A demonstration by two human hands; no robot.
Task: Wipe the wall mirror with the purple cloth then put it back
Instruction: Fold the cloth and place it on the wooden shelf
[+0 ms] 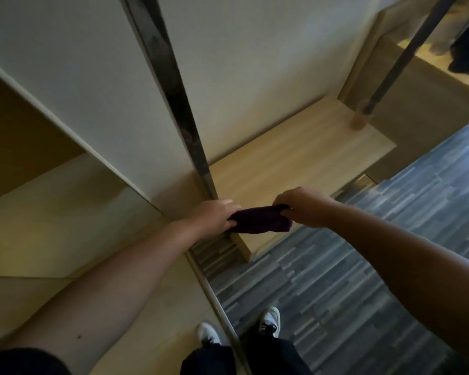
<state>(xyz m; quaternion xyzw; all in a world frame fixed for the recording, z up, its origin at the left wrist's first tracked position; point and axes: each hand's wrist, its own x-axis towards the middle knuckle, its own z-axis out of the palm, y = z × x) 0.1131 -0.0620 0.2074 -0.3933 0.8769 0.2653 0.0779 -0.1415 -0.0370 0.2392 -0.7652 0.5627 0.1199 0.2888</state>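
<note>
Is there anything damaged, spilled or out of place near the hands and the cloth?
Nothing stands out. The left hand and the right hand each grip one end of the purple cloth above the wooden shelf. No spill or damage shows.

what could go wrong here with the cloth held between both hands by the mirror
1. The purple cloth is bunched between the left hand and the right hand; wiping with it wadded like this may cover little glass and leave streaks.
2. The hands are low, by the mirror frame near the wooden ledge, so knuckles might knock the frame edge.
3. If either hand lets go, the cloth could drop to the grey floor.
</note>
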